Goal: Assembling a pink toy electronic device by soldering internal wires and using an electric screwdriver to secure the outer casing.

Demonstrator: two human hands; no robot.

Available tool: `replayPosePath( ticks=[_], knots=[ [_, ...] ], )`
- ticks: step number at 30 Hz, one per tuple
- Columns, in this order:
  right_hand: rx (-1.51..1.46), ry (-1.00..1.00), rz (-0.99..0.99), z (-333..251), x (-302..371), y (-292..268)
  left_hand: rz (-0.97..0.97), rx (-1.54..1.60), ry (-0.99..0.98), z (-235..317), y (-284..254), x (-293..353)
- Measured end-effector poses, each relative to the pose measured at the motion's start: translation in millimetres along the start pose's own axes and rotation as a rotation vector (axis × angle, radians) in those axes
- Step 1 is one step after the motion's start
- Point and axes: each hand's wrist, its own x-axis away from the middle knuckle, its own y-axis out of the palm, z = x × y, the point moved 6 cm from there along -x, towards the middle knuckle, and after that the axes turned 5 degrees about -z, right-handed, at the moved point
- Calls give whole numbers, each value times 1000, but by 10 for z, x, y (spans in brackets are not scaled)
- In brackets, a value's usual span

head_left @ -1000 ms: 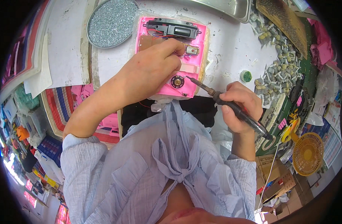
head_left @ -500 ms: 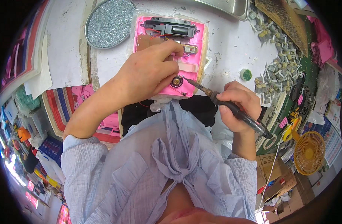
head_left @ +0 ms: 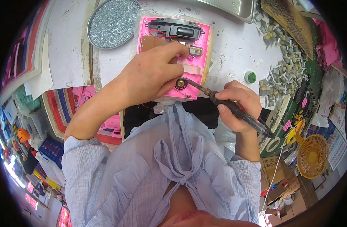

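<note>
An open pink plastic casing lies on the table in front of me. My left hand rests over its left side, fingers bent and closed near a small metal motor; whatever they pinch is hidden. My right hand grips a soldering iron by its dark handle. The iron points left, its tip at the upper right rim of a small round speaker in the near part of the casing. Along the casing's far side sits a black plastic unit with red wires, and a brown board shows beside my left hand.
A round tray of small screws stands at the far left. A metal tray is at the back. To the right are a small green round container, a heap of small metal motors and a yellow fan.
My right hand has shifted slightly left with the soldering iron, bringing the tip in to the speaker's rim. My left hand keeps almost the same place over the casing.
</note>
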Motion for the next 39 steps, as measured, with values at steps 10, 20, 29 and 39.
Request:
replayPosePath(
  ticks=[10, 20, 29, 39],
  knots=[
    [-7, 1, 31, -32, 23, -52, -15, -32, 3, 27, 6, 13],
    [-161, 201, 508, 27, 945, -781, -65, -95, 12, 24, -19, 3],
    [228, 131, 1505, -576, 3227, -2746, -47, -34, -82, 89, 72, 16],
    [145, 786, 1589, 441, 2590, -3291, 42, -157, -1, -9, -16, 264]
  ],
)
